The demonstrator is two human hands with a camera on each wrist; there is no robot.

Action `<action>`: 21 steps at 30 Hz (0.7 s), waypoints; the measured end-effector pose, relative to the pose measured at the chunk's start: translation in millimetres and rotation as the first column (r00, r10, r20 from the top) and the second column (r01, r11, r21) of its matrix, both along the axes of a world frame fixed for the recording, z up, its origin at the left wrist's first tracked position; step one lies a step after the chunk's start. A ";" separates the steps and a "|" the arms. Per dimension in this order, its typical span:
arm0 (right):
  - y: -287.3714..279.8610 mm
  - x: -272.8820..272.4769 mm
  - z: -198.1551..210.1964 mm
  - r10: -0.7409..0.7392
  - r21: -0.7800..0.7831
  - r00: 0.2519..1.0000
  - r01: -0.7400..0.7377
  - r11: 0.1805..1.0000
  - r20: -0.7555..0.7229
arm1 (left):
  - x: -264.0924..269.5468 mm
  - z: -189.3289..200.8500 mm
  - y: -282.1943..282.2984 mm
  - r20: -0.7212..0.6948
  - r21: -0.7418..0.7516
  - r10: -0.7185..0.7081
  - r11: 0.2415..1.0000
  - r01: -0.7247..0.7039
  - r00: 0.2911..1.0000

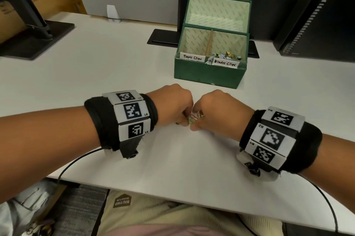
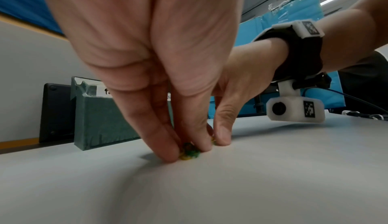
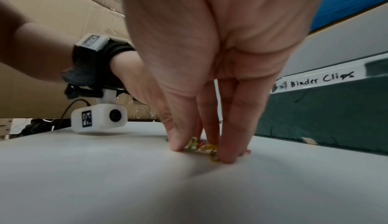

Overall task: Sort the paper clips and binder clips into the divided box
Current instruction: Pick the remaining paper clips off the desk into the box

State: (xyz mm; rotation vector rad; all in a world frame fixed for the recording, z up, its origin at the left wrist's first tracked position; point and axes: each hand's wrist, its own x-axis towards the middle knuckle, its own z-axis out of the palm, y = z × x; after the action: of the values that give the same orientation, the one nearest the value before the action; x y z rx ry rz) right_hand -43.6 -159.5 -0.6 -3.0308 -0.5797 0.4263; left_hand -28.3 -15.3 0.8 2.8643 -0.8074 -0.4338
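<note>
A small heap of coloured paper clips [image 1: 193, 118] lies on the white desk [image 1: 115, 67], in front of the green divided box [image 1: 209, 74]. My left hand [image 1: 183, 118] pinches the left side of the heap; green and yellow clips [image 2: 190, 152] show between its thumb and fingers [image 2: 166, 148]. My right hand [image 1: 197, 120] pinches the right side, with yellow and red clips [image 3: 206, 148] between its thumb and fingers [image 3: 228, 151]. The box's right compartment, labelled "Binder Clips", holds several binder clips [image 1: 225, 55]. I see nothing in the part of the "Paper Clips" compartment [image 1: 194, 43] that shows.
The box's lid [image 1: 217, 11] stands open at the back. A monitor stand [image 1: 34, 32] sits at the far left and a dark monitor [image 1: 317, 15] at the far right. A black cable slot [image 1: 165, 37] lies behind the box. The desk's front edge [image 1: 172, 195] is near my body.
</note>
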 end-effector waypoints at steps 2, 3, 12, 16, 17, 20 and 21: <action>3.9 1.9 -2.7 0.034 0.016 0.999 -0.034 0.999 0.015 | 0.3 2.1 -0.5 0.002 -0.002 -0.016 1.000 0.016 1.000; 4.0 3.2 -3.3 0.045 0.016 0.999 -0.046 0.999 0.027 | 0.0 2.7 0.0 0.014 0.004 -0.024 1.000 0.024 1.000; -12.5 10.5 3.0 -0.023 0.026 0.996 0.021 0.999 0.081 | -0.9 3.3 6.4 0.109 0.093 -0.053 0.995 0.043 0.993; -22.4 14.7 7.3 -0.068 0.157 0.996 0.057 0.986 0.062 | 2.3 4.4 8.1 0.118 0.089 -0.049 0.995 0.039 0.992; -25.0 14.7 8.1 -0.074 0.181 0.995 0.060 0.982 0.071 | 3.5 5.5 9.4 0.117 0.079 -0.050 0.996 0.041 0.992; -33.5 12.0 6.8 -0.070 0.138 0.997 0.064 0.988 0.044 | 7.5 9.9 13.8 0.095 0.046 -0.057 0.998 0.052 0.994; -35.7 10.6 5.9 -0.057 0.083 0.998 0.056 0.995 0.008 | 8.8 10.9 15.2 0.073 0.045 -0.060 0.997 0.056 0.996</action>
State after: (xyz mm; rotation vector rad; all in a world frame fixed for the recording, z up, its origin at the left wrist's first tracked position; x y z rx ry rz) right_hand -33.1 -195.2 5.3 -2.9640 -0.4977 0.3749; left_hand -19.5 -0.1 11.7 2.9183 -0.9067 -0.3568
